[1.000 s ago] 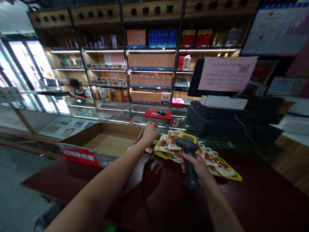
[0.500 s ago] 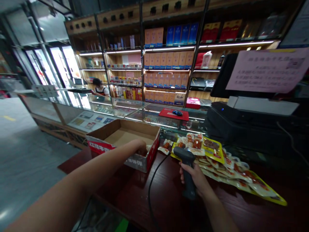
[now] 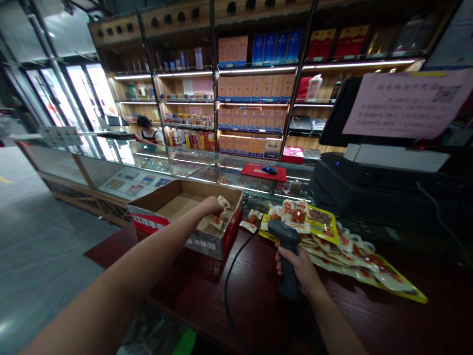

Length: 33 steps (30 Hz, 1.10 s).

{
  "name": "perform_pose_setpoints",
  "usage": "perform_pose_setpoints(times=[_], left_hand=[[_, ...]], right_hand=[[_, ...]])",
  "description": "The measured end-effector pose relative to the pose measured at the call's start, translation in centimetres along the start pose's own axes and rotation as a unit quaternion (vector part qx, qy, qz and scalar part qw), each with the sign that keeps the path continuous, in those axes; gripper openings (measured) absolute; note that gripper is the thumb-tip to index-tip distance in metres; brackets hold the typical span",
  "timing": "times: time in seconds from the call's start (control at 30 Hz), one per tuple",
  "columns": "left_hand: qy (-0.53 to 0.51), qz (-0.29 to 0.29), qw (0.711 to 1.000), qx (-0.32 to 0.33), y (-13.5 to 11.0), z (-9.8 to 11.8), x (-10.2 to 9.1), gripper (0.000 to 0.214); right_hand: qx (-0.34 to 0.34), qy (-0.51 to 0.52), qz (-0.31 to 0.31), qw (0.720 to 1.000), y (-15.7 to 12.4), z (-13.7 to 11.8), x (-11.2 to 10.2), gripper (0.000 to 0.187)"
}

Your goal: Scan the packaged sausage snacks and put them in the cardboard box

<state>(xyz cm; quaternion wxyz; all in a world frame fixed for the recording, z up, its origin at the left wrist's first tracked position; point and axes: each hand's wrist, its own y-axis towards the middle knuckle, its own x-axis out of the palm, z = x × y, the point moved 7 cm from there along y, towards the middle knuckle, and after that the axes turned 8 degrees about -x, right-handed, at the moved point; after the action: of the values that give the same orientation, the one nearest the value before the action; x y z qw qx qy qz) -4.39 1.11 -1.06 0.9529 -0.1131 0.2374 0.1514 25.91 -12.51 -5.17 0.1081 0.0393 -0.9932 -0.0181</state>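
My left hand (image 3: 212, 205) is over the open cardboard box (image 3: 155, 201), closed on a small clear snack packet (image 3: 218, 217) with reddish-brown food inside. My right hand (image 3: 299, 264) wraps round the grip of a dark barcode scanner (image 3: 288, 246), whose head points away toward the box side. A black cable (image 3: 227, 283) loops over the table beside it. Just beyond the scanner lies a pile of snack packets (image 3: 354, 256), some with yellow borders. One small packet (image 3: 253, 221) lies apart, between the box and the pile.
The dark red wooden table (image 3: 199, 291) meets a glass display counter (image 3: 207, 165). A red mat (image 3: 254, 171) bears a computer mouse (image 3: 269, 169). At right stands a black machine (image 3: 332, 182) with a monitor and pink notice (image 3: 402, 106). Another person (image 3: 150, 132) is behind the far counter.
My left hand has risen a little inside the box, and a snack packet now shows in its fingers. The right hand keeps the scanner in nearly the same place. The view has shifted slightly.
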Motion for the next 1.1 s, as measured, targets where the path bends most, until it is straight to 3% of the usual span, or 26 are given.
perform_pose_setpoints(times=[0.07, 0.13, 0.27, 0.37, 0.5, 0.63, 0.8, 1.1], left_hand=[[0.017, 0.025, 0.999, 0.009, -0.6, 1.1, -0.9, 0.021], [-0.087, -0.012, 0.996, 0.029, -1.6, 2.5, -0.9, 0.02], [-0.357, -0.1, 0.923, 0.107, -5.6, 6.0, 0.1, 0.033], [-0.402, -0.102, 0.896, 0.157, -9.3, 6.9, 2.2, 0.039], [-0.363, -0.077, 0.916, 0.151, -12.6, 4.3, 7.2, 0.032], [-0.333, -0.012, 0.933, 0.133, -12.7, -0.1, 10.3, 0.031], [-0.297, 0.034, 0.947, 0.115, -10.8, -2.8, 10.6, 0.031], [-0.232, 0.046, 0.962, 0.138, -10.5, -2.9, 10.8, 0.03]], right_hand=[[-0.01, 0.004, 0.0, 1.0, 0.0, -0.2, -0.1, 0.036], [-0.016, 0.007, -0.003, 1.0, -0.1, -0.4, 0.0, 0.036], [-0.027, 0.009, -0.006, 1.0, -0.1, -0.6, 0.0, 0.036], [-0.036, 0.011, -0.005, 0.999, -0.2, -0.8, -0.2, 0.038], [-0.055, 0.022, 0.003, 0.998, -0.4, -1.3, -0.6, 0.038], [-0.059, 0.028, 0.005, 0.998, -0.6, -1.5, -0.6, 0.037], [-0.05, 0.016, -0.03, 0.998, -0.9, -1.1, 0.3, 0.035], [-0.038, 0.0, -0.039, 0.999, -1.0, -1.0, 0.7, 0.036]])
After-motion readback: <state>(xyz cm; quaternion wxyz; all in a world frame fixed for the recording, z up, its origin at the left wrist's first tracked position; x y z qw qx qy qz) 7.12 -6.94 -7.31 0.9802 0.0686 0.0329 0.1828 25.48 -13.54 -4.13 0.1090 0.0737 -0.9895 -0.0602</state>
